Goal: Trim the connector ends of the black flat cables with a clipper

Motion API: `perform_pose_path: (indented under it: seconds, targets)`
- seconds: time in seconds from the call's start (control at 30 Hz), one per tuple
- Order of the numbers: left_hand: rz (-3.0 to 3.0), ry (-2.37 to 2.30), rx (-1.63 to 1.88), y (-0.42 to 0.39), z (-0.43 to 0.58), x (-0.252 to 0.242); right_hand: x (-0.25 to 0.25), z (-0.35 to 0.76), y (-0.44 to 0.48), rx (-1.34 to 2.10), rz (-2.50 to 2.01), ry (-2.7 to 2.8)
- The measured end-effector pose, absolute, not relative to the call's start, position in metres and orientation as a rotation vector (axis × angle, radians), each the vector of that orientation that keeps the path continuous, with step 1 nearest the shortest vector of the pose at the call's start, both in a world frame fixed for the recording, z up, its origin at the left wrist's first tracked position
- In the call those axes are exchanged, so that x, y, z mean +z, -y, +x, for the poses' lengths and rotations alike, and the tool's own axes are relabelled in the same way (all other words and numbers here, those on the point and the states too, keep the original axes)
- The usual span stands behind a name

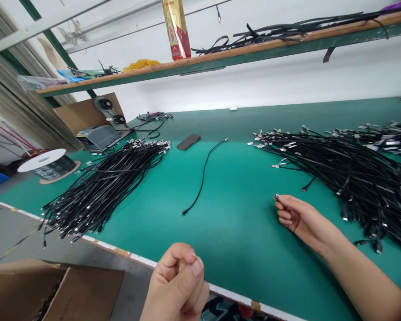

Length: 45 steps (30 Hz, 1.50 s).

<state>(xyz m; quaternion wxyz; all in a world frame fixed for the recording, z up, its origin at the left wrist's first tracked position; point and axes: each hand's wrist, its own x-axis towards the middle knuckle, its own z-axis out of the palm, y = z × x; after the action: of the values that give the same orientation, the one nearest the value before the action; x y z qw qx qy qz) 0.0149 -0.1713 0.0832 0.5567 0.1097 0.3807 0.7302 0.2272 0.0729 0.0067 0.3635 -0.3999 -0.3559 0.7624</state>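
My right hand [304, 220] rests over the green mat [240, 240], its thumb and fingertips pinching a small metal connector [276, 196]. Any cable on that connector is hidden. To its right lies a large heap of black cables [347, 178] with metal ends, the nearest part close to my fingers. My left hand [177, 281] is closed at the mat's near edge, thumb pressed on the fingers, and whatever it may pinch is hidden. One loose black cable [203, 178] curves across the mat between my hands, touching neither. Further left lies a bundle of similar cables [103, 187].
A smartphone [188, 141] lies face up on the mat. Beyond stand a grey machine [98, 137] and a white-flanged reel [48, 164]. A wooden shelf [200, 60] overhead holds a red-and-gold package and black straps. An open cardboard box [53, 290] sits on the floor, lower left.
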Motion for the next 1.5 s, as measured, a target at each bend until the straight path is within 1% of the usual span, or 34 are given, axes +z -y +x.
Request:
perform_pose_path:
  seconds: [0.33, 0.73, 0.9, 1.23, 1.5]
  targets:
    - [0.201, -0.957, 1.753, 0.171, 0.021, 0.084, 0.007, 0.229, -0.072, 1.949, -1.042, 0.943]
    - [0.205, -0.872, 1.779, 0.166, 0.026, 0.094, 0.007, 0.229, -0.072, 1.957, -1.032, 0.966]
    - [0.168, -0.94, 1.831, 0.165, 0.032, 0.094, 0.005, 0.23, -0.072, 1.957, -1.034, 0.975]
    - [0.521, -1.153, 2.099, 0.159, 0.04, 0.091, 0.006, 0.228, -0.072, 1.941, -1.06, 0.989]
    - [0.851, -1.36, 2.177, 0.168, 0.029, 0.078, 0.006, 0.228, -0.072, 1.924, -1.089, 0.991]
